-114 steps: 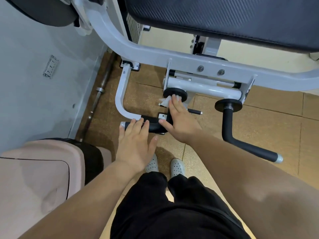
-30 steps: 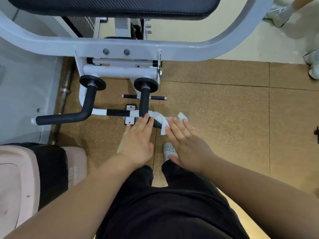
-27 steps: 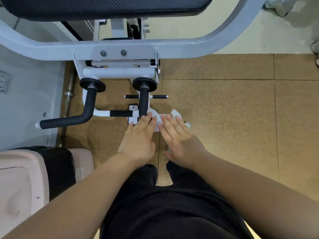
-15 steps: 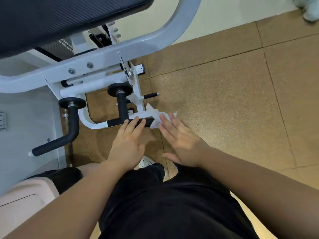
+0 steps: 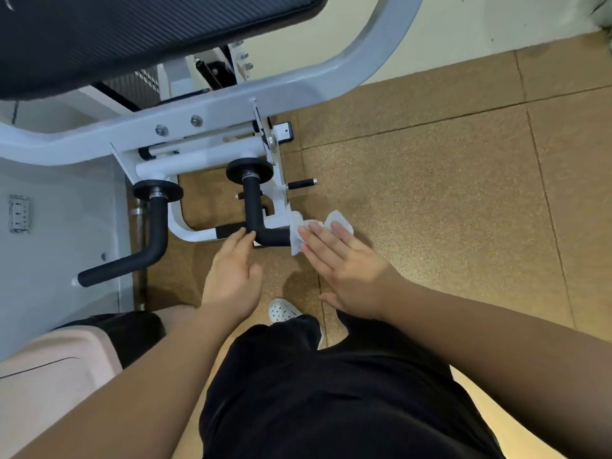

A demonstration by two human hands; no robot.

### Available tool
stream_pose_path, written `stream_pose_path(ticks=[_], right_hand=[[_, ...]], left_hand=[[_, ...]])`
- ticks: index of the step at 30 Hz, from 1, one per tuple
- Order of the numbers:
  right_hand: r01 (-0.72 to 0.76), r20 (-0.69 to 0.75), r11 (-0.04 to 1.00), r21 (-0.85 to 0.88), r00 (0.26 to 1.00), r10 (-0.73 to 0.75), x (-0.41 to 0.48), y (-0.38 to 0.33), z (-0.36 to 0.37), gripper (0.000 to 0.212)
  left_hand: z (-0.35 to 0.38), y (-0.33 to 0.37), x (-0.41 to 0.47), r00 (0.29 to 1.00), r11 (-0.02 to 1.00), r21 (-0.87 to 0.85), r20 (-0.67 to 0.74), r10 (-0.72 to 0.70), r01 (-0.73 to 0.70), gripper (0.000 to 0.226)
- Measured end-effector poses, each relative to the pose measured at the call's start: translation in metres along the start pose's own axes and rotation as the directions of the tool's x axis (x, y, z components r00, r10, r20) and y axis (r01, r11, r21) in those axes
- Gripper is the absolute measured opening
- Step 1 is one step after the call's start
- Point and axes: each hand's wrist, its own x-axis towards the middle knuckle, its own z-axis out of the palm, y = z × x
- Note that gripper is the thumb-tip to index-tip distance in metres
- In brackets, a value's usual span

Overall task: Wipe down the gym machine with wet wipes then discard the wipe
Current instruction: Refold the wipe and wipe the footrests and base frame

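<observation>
Brown speckled floor tiles (image 5: 430, 200) with dark seams carry the gym machine's white base tube (image 5: 195, 235), a white perforated shoe (image 5: 283, 311), a pink bin (image 5: 59, 369) at left, and what may be a barbell (image 5: 137, 212) along the wall (image 5: 59, 253)

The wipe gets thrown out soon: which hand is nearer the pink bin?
Left. The left hand touches the black handle, up and right of the pink bin; the right hand, pressing the wipe, lies farther right.
</observation>
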Motion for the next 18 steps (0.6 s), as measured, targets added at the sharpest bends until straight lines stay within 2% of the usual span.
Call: stream_pose_path(ticks=[4,9,11,14,18], right_hand=[[0.053,0.127,0.995,-0.084,0.991,-0.042,0.052,-0.023,-0.007,0.092],[0.048,0.277,0.997,-0.053,0.960,-0.031,0.125,-0.033,-0.021,0.093],[0.046,0.308,0.998,-0.043,0.951,-0.030,0.149,-0.029,-0.026,0.097],[0.039,0.321,0.998,-0.052,0.947,-0.020,0.165,-0.024,-0.028,0.095],[-0.040,0.309,0.999,0.030,0.951,0.029,0.140,-0.032,-0.027,0.098]], left_hand=[[-0.002,-0.014,-0.004,0.985,0.945,-0.300,0.145,-0.090,0.131,0.052],[-0.010,-0.017,0.005,0.966,0.793,-0.553,0.175,-0.188,0.255,0.056],[-0.015,-0.016,0.009,0.964,0.763,-0.589,0.185,-0.193,0.266,0.058],[-0.019,-0.013,0.014,0.970,0.729,-0.646,0.214,-0.113,0.227,0.059],[-0.027,-0.018,0.021,0.972,0.781,-0.587,0.206,-0.111,0.214,0.054]])
